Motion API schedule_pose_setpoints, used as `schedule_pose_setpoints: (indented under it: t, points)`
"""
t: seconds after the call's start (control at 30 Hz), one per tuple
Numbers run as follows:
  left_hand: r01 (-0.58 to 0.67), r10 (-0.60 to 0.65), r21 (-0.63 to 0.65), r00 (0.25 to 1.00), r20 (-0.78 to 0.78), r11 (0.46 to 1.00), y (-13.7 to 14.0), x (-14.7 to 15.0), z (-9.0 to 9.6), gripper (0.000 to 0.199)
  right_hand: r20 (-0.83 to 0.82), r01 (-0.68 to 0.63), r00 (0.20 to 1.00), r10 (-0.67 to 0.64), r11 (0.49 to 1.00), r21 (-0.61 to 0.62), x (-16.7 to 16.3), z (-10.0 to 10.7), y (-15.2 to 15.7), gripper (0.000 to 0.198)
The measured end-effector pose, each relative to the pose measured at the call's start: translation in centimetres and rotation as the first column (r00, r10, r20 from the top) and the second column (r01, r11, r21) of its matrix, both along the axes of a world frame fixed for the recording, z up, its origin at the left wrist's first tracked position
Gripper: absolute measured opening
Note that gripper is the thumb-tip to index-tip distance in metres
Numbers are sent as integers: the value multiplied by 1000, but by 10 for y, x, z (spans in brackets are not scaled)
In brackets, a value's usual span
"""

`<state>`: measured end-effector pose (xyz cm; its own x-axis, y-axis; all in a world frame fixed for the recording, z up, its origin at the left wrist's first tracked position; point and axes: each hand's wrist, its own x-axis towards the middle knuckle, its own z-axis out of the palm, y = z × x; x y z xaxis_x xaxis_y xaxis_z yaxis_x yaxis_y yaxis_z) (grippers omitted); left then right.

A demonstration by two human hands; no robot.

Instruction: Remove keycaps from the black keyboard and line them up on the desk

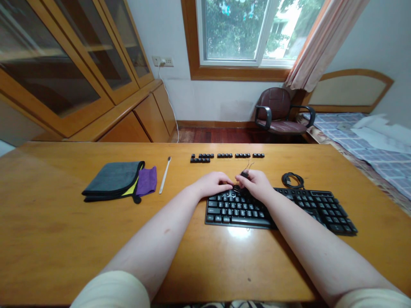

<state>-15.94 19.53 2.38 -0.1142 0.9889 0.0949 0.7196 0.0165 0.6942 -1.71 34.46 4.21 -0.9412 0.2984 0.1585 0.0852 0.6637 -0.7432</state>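
A black keyboard (239,221) lies on the wooden table with several keys gone from its top row. My left hand (214,185) grips its upper left edge, thumb towards the keys and fingertips beside the gap in the top row. In my closed right hand (255,185) is a keycap puller (244,173) with a black handle, held just above the top row; thin wires stick up from it. Removed keycaps (204,158) sit beyond the keyboard in small groups, with more keycaps (242,155) further right. My right forearm covers part of the keyboard.
Left of the keyboard lie a white toothbrush (165,176), a purple cloth (147,180) and a folded grey towel (112,179). The coiled cable (293,181) rests behind the keyboard. Past the table are a chair (278,111), a bed and glass-fronted cabinets.
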Motion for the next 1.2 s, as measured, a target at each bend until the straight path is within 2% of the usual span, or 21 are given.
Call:
schedule_pose_setpoints:
  t: [0.1,0.27,0.4,0.6,0.7,0.77,0.87,1.0,1.2]
  points:
    - [41,-41,-18,999,-36,999,1,1,0,32,84,-101,992,93,990,100,1,8,1,34]
    - [52,-55,-58,997,-60,997,2,-3,-2,34,244,-213,953,178,968,129,2,22,2,33]
    - [89,-92,-47,995,-49,995,3,-4,-4,33,311,-295,922,233,940,170,2,24,6,30]
    - [105,-107,-49,993,-50,993,4,-5,-4,34,334,-450,873,356,851,270,4,26,5,31]
    - [113,-115,-58,993,-40,992,5,-5,-6,35,354,-473,866,352,807,355,7,32,1,29]
    - [114,-116,-57,993,-28,992,5,-6,-7,35,367,-475,865,343,795,377,8,33,0,28]
    - [104,-104,-53,995,-9,993,6,-6,-8,35,344,-413,891,298,845,339,6,30,2,28]
    - [90,-89,-65,996,16,994,5,-5,-6,35,288,-257,936,204,953,160,2,20,5,29]
    - [92,-91,-69,996,27,993,6,-5,-4,35,214,-196,959,184,980,37,4,11,6,26]
